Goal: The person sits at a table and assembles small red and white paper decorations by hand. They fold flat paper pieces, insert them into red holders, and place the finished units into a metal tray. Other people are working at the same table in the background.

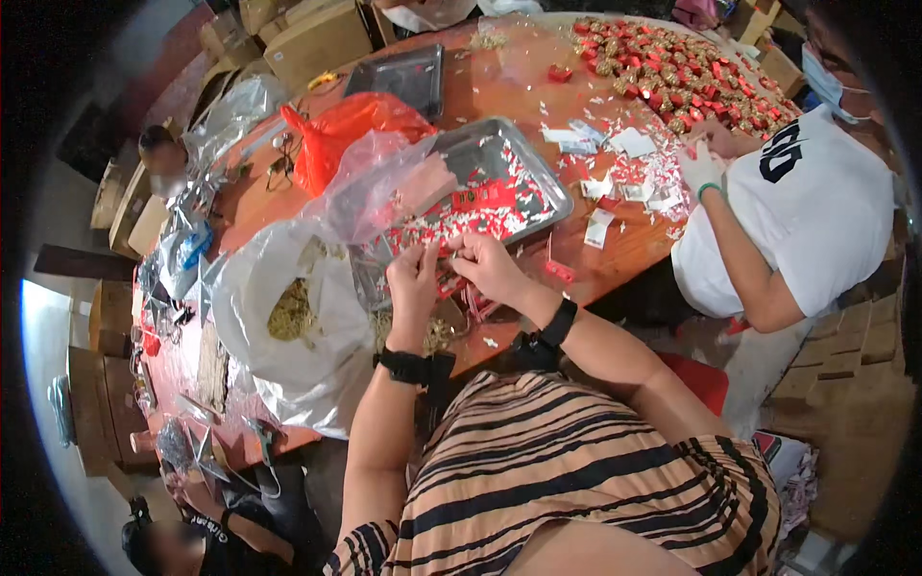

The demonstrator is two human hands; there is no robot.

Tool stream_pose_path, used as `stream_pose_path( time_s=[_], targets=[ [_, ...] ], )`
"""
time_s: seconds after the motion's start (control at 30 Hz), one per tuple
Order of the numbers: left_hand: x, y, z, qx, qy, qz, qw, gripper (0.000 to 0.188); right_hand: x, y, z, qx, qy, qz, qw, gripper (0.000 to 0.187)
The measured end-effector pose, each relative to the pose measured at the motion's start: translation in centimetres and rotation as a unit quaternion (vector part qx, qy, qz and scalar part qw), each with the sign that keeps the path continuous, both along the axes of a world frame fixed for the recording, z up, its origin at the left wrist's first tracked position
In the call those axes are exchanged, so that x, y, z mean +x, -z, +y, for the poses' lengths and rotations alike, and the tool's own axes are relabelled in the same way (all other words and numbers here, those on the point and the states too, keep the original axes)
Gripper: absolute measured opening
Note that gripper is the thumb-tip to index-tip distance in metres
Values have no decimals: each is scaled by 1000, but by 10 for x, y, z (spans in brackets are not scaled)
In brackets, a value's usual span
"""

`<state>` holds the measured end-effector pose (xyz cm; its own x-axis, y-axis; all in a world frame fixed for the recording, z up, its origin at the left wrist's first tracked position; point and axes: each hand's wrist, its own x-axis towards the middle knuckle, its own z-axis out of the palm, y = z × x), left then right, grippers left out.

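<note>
My left hand [413,280] and my right hand [488,271] are close together over the near edge of a metal tray [554,173]. Both have thumb and fingertips pinched together. A bit of red shows between them, too small to make out. Small red and white pieces [514,154] are scattered across the tray, along with a red printed strip [483,196]. Clear plastic [360,197] covers the tray's left side. Just under my hands lie red cords [480,305] and a small red tag [560,271].
Left of my arms stands a white bag [254,317] with yellowish strands inside. Behind it lies an orange-red plastic bag [355,130], near a dark tray [396,82]. Red-and-gold ornaments [682,82] are heaped at the far right. A co-worker in white [792,211] works on the right; another person sits lower left.
</note>
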<state>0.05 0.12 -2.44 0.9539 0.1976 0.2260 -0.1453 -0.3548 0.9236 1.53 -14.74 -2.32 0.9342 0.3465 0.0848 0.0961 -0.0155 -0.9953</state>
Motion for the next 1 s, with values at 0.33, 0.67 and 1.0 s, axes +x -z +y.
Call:
stream_pose_path(
  time_s=[0.33, 0.67, 1.0],
  targets=[
    [-21, 8, 23, -201, 71, 165, 963, 28, -3, 30, 16, 42, -24, 42, 998, 20],
    [-45, 5, 45, -219, 78, 314, 920, 49, -7, 27, 13, -51, -85, -213, 972, 15],
    [-54, 8, 31, -440, 186, 287, 830, 52, -18, 13, 5, -162, -78, -257, 950, 14]
  ],
)
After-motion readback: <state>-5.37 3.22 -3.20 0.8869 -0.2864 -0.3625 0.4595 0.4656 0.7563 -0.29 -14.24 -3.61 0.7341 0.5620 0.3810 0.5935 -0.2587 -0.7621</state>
